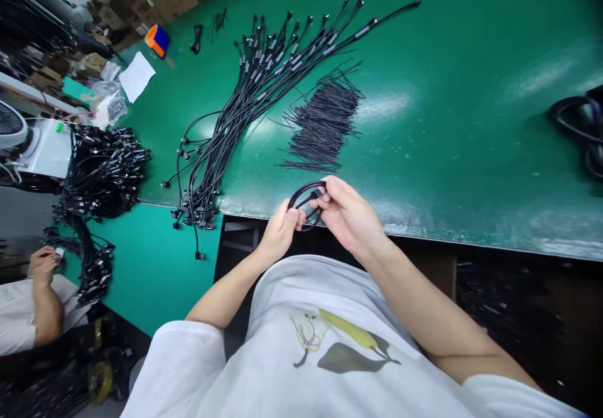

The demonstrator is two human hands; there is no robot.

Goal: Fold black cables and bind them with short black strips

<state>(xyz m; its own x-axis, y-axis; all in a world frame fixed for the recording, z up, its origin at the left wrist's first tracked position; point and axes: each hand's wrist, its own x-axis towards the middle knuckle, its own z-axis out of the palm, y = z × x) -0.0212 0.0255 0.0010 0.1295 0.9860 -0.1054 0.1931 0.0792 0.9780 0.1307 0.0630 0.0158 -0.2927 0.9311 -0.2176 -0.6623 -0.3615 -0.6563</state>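
Holding the looped black cable (301, 189) above the near edge of the table (471, 154), left hand (279, 232) and right hand (351, 214) pinch its opposite sides. It seems light and springy, best gripped around the loops, not the plug (316, 194).

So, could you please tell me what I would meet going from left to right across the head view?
Fan, cable heap, small cable bundle, left hand, held cable, right hand, black loops.
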